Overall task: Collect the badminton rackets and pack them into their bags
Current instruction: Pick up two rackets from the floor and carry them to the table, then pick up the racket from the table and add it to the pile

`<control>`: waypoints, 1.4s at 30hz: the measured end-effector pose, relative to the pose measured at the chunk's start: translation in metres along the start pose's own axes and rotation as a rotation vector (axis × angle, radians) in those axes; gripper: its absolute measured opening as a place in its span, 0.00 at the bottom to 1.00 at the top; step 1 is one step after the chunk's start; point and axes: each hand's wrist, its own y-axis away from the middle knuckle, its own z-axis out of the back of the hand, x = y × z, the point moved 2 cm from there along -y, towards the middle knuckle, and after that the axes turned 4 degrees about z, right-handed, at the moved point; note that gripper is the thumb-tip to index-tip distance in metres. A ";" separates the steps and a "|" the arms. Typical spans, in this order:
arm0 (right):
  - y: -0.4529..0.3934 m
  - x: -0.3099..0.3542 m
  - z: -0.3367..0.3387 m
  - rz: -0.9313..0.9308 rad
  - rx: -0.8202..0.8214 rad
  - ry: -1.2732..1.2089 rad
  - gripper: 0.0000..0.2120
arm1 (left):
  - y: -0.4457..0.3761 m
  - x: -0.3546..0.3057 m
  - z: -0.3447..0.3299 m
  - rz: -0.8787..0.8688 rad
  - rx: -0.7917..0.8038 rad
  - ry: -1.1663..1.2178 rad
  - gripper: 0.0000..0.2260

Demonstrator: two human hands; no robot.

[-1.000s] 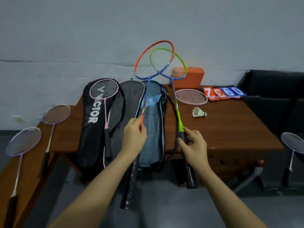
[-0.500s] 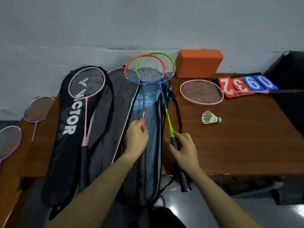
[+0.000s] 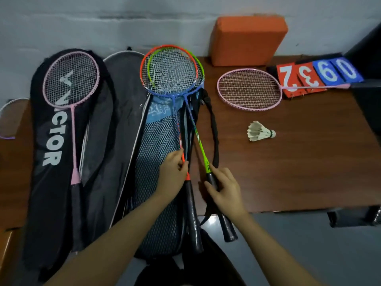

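Left hand (image 3: 173, 172) pinches the orange racket (image 3: 168, 79) low on its shaft, just above the black grip, fingers curled round it; right hand (image 3: 223, 190) pinches the green racket (image 3: 201, 145) at the top of its grip the same way. Both heads lie stacked, almost one on the other, over the far end of the blue mesh bag (image 3: 158, 162), which sits open on the table (image 3: 299, 162) with its grey flap (image 3: 121, 96) thrown left. The shafts fan apart toward the near side, and that's the worry: the green handle angles out past the bag's right edge and hangs off the near table edge, so letting go now could see it tip or slide to the floor. The black strap (image 3: 214, 129) loops right beside that shaft and looks ready to snag it. The strings of the two heads could also catch as they're squared up. For room, there's open tabletop to the right, with only the shuttlecock (image 3: 259, 132) near and a pink racket (image 3: 249, 88) farther back beside the score cards (image 3: 317, 75). On the left it's tight, the black Victor bag (image 3: 51, 141) with another pink racket (image 3: 71, 79) on top lies against the flap. An orange block (image 3: 247, 40) stands at the wall, close behind the heads.
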 end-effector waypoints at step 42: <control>-0.069 0.220 -0.296 0.106 0.088 0.440 0.18 | -0.070 0.223 0.247 -0.032 0.151 -0.041 0.20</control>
